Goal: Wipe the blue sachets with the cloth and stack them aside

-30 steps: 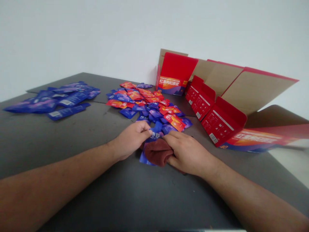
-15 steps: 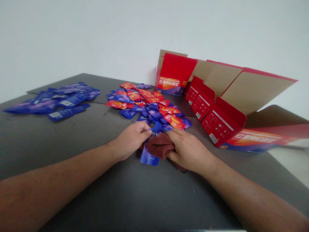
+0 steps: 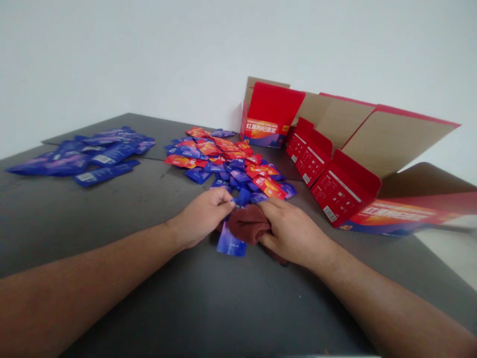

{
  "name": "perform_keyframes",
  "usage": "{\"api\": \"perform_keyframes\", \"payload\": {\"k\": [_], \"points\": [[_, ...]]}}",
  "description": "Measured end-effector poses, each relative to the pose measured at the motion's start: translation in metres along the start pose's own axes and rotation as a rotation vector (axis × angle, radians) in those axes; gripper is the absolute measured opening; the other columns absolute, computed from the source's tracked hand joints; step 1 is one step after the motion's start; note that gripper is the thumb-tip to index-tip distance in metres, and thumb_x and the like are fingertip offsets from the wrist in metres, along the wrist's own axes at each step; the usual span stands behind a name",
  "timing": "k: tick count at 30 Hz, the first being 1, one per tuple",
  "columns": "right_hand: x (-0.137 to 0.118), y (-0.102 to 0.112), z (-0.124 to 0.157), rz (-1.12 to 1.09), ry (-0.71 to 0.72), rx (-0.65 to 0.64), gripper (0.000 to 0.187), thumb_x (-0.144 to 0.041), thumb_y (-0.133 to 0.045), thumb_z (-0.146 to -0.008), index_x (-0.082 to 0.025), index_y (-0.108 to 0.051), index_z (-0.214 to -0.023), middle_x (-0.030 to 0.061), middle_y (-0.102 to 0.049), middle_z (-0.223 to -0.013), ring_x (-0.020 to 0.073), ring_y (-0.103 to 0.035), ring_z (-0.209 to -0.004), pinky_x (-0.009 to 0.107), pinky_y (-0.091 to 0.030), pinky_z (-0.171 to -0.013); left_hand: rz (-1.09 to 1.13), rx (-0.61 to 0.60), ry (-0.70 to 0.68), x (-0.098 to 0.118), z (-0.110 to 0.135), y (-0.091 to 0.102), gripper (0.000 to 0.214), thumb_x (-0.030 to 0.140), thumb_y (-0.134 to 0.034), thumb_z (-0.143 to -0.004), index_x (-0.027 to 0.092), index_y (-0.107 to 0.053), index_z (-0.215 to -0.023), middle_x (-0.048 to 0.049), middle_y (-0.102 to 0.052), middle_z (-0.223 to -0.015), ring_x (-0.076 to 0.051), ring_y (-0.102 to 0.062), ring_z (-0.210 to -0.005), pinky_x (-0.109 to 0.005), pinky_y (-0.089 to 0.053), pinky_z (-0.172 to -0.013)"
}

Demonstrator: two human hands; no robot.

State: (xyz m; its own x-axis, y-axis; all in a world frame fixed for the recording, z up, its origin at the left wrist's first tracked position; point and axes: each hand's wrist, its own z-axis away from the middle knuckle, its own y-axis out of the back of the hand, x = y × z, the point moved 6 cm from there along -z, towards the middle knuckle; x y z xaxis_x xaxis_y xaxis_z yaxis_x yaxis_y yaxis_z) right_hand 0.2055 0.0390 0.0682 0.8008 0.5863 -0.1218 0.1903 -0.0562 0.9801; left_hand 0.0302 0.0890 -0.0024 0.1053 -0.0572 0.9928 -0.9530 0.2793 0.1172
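Note:
A blue-purple sachet point(image 3: 231, 242) hangs upright over the near middle of the table, its top pinched by my left hand point(image 3: 203, 216). My right hand point(image 3: 292, 228) is closed on a folded brown cloth point(image 3: 248, 223), which covers the sachet's middle. Only the sachet's top and lower end show around the cloth. Just beyond my hands lies a mixed heap of red sachets point(image 3: 269, 186) and blue sachets point(image 3: 197, 174).
Several larger blue pouches point(image 3: 112, 153) are piled on the left of the dark table point(image 3: 156, 303). On the right stand red cartons point(image 3: 345, 186) with raised flaps, one carton point(image 3: 263, 132) at the back by the white wall. An open carton point(image 3: 406, 216) sits at the right edge.
Almost nothing differs. The cloth and sachet have shifted very slightly to the right, and both hands keep their holds.

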Motion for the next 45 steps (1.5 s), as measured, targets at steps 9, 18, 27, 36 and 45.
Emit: {"api": "perform_keyframes", "payload": {"k": [9,18,27,36,45], "points": [[0.002,0.002,0.0,0.003,-0.032,0.019,0.016,-0.021,-0.061,-0.084,-0.021,-0.057,-0.099,0.0062,-0.064,-0.099,0.0219,-0.061,-0.089,0.034,-0.047,-0.077,-0.012,-0.001,0.01,-0.002,0.0,0.0,0.021,0.039,-0.061,-0.093,0.02,-0.055,-0.085,0.001,-0.057,-0.073,-0.014,-0.053,-0.061,-0.027,-0.045,-0.058],[0.002,0.001,0.001,0.01,-0.037,0.03,0.016,-0.022,-0.061,-0.084,-0.021,-0.058,-0.099,0.006,-0.064,-0.099,0.0215,-0.061,-0.09,0.033,-0.046,-0.078,0.001,0.002,0.021,0.002,0.002,-0.001,0.019,0.036,-0.062,-0.091,0.02,-0.054,-0.084,0.002,-0.056,-0.071,-0.013,-0.052,-0.059,-0.027,-0.044,-0.057],[-0.003,0.001,0.0,0.008,0.011,-0.01,0.014,-0.023,-0.061,-0.084,-0.021,-0.058,-0.098,0.0058,-0.065,-0.1,0.0223,-0.062,-0.091,0.034,-0.048,-0.079,0.004,0.002,0.011,0.001,0.001,0.0,0.022,0.039,-0.064,-0.091,0.02,-0.056,-0.084,0.0017,-0.056,-0.072,-0.013,-0.051,-0.06,-0.025,-0.043,-0.056],[-0.007,-0.002,0.001,-0.013,0.067,-0.033,0.015,-0.022,-0.062,-0.084,-0.021,-0.059,-0.098,0.0049,-0.065,-0.098,0.0221,-0.062,-0.091,0.034,-0.048,-0.079,-0.029,0.002,0.006,0.001,0.001,0.0,0.022,0.038,-0.063,-0.092,0.02,-0.056,-0.084,0.0024,-0.055,-0.072,-0.012,-0.049,-0.06,-0.025,-0.041,-0.056],[-0.005,-0.001,0.001,-0.014,0.042,-0.042,0.016,-0.022,-0.063,-0.084,-0.021,-0.059,-0.099,0.0056,-0.065,-0.099,0.0217,-0.062,-0.091,0.033,-0.048,-0.08,-0.033,0.003,0.003,0.004,0.002,0.0,0.021,0.038,-0.064,-0.091,0.02,-0.056,-0.084,0.0017,-0.056,-0.072,-0.013,-0.051,-0.061,-0.026,-0.043,-0.058]]}}
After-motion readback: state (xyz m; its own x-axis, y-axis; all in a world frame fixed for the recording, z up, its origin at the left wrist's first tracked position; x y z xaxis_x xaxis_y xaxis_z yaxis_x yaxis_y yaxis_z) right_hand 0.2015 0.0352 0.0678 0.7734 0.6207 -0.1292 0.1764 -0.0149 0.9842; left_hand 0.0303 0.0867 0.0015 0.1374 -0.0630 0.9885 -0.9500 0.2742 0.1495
